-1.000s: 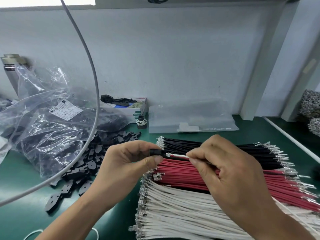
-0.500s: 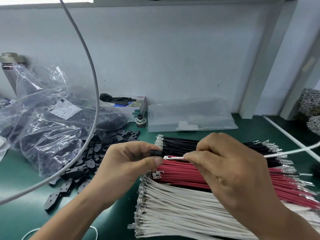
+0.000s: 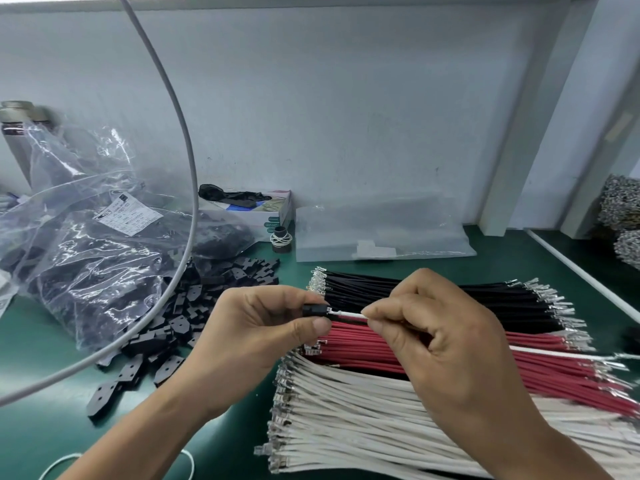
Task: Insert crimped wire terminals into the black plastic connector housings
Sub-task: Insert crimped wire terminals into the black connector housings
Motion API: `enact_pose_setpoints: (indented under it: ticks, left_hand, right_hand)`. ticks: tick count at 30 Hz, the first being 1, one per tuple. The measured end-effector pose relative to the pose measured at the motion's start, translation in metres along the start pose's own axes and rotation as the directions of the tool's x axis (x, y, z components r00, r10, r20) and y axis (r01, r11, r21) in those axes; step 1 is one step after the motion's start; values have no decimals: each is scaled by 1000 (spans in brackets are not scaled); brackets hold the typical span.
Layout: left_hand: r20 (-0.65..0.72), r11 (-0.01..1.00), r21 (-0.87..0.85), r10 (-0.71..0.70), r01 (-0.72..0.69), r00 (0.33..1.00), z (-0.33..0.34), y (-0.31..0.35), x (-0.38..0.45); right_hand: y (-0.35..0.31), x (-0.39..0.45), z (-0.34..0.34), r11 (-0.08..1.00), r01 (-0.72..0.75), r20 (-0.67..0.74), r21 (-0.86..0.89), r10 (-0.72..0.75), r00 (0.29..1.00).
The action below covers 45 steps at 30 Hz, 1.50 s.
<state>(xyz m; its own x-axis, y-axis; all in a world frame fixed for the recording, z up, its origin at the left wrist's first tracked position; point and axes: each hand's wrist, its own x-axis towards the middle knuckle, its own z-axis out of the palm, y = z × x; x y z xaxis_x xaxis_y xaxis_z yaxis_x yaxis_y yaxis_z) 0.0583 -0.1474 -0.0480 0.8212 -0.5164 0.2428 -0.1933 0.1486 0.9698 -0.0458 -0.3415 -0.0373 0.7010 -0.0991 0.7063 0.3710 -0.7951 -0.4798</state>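
My left hand (image 3: 256, 327) pinches a small black connector housing (image 3: 314, 310) between thumb and fingers. My right hand (image 3: 436, 341) pinches a white wire (image 3: 348, 313) close to its crimped end, and that end sits at the housing's opening. The wire's tail runs right across the red bundle. Under my hands lie three bundles of crimped wires: black (image 3: 433, 296), red (image 3: 554, 368) and white (image 3: 346, 417).
Loose black housings (image 3: 194, 306) are heaped on the green mat at left, beside a clear plastic bag (image 3: 86, 258) holding more. A grey cable (image 3: 180, 133) arcs overhead. A small box (image 3: 263, 216), a tape roll (image 3: 281, 239) and an empty flat bag (image 3: 381, 233) stand by the wall.
The white wire's terminal has gone further into the housing; less bare metal shows between my hands. Its tail has swung down onto the red bundle.
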Motion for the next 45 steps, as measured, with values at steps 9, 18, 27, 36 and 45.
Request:
enact_pose_setpoints:
  ticks: [9,18,27,36,45]
  left_hand:
    - [19,999,19,-27,26,999,-2,-1,0]
    - [18,946,298,126,-125,992,4,-1,-4]
    - [49,963,260,66,-76,997,2,3,-4]
    - [70,951,271,137,-151,988,5,4,-4]
    - [-162,988,87,140,-128,977,-30,19,9]
  right_hand:
    - [4,-2,4,955,213,-20,-206,-221,975]
    - [5,0,8,983,148,-8,-105,-150,989]
    - [3,1,8,984,108,64,-144,-100,993]
    - [-1,5,8,955,201,-17,-219,-210,978]
    - [12,8,-12,887,112,26,-448,-112,993]
